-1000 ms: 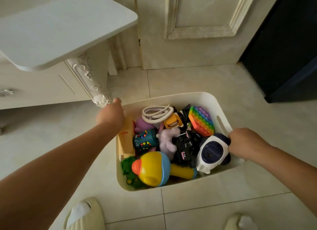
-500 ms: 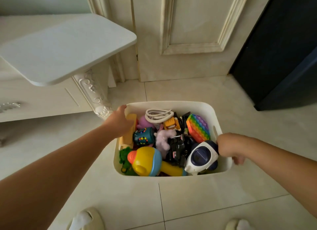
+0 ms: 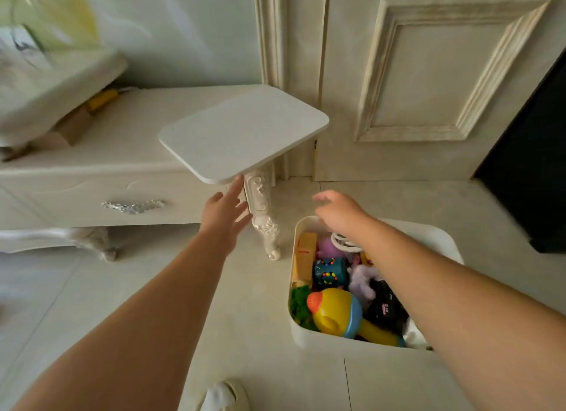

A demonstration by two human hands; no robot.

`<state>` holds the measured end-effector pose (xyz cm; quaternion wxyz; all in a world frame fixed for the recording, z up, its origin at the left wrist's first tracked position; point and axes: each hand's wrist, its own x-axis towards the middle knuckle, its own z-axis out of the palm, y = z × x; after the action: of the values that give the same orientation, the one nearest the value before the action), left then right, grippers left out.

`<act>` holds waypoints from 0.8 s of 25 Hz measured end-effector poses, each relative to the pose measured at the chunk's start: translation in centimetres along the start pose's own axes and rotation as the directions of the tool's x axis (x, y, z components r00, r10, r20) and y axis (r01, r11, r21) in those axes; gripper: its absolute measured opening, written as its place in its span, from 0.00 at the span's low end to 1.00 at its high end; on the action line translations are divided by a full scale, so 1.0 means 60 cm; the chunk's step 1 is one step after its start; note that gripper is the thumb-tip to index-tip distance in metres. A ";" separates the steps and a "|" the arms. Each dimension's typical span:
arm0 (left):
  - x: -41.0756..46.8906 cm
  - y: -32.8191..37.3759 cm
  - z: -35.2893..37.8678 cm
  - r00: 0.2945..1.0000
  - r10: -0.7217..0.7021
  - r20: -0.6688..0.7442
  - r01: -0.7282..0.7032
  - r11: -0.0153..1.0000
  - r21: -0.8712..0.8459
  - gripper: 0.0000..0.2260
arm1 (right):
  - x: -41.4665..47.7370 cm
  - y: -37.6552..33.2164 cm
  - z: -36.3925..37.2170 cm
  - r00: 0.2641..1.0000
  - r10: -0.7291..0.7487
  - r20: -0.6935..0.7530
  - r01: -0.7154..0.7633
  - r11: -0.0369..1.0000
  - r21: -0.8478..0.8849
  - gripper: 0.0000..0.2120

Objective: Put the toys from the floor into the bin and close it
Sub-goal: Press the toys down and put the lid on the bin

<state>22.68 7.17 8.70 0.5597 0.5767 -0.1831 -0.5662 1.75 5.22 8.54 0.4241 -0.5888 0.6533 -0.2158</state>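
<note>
The open bin [image 3: 301,334] sits on the floor, full of toys [image 3: 329,274]. Over its far rim hovers the right hand [image 3: 340,211], fingers loose, empty. The left hand [image 3: 225,214], fingers spread and empty, is just below the white panel's [image 3: 245,134] near edge.

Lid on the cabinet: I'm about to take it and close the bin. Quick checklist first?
1. Left hand free: ok, fingers straight, empty, at the near edge of the lid.
2. Right hand free: ok, open, empty, above the far left corner of the bin.
3. Lid accessible: ok, it overhangs the cabinet, nothing on it.
4. Toys below the rim: cannot tell; the yellow and blue toy sits high, and the right forearm hides part of the bin.
5. Floor toys all collected: cannot tell; only part of the floor shows.
</note>
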 end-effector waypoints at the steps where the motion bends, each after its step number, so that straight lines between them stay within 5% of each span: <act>1: 0.008 0.005 -0.010 1.000 0.001 -0.015 -0.003 0.991 -0.134 0.34 | 0.000 0.007 0.024 0.999 0.045 -0.018 -0.042 0.989 0.144 0.20; 4: 0.026 0.029 -0.022 1.000 0.021 -0.012 -0.024 0.923 -0.385 0.22 | -0.002 0.020 0.052 0.988 0.151 0.044 -0.156 0.920 0.359 0.16; 8: 0.025 0.052 -0.010 0.997 0.073 -0.010 -0.069 0.876 -0.477 0.10 | -0.003 0.022 0.019 0.985 0.167 0.038 -0.160 0.821 0.548 0.15; 12: -0.011 0.041 -0.005 0.983 0.063 0.173 -0.022 0.973 -0.228 0.06 | -0.005 0.048 -0.038 0.951 0.260 -0.168 -0.105 0.780 0.616 0.20; 16: -0.042 0.023 -0.010 0.931 0.009 0.364 -0.011 1.000 0.003 0.10 | -0.025 0.109 -0.126 0.729 0.489 -0.479 -0.049 0.735 0.676 0.25; 20: -0.055 -0.005 0.016 0.864 -0.182 0.469 0.089 0.973 0.213 0.15 | -0.050 0.183 -0.213 0.661 0.531 -0.531 -0.125 0.775 0.620 0.29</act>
<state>20.76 9.61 10.15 0.3987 0.4769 -0.3279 -0.7114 -15.18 7.61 7.87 0.3331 -0.1912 0.7737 -0.5039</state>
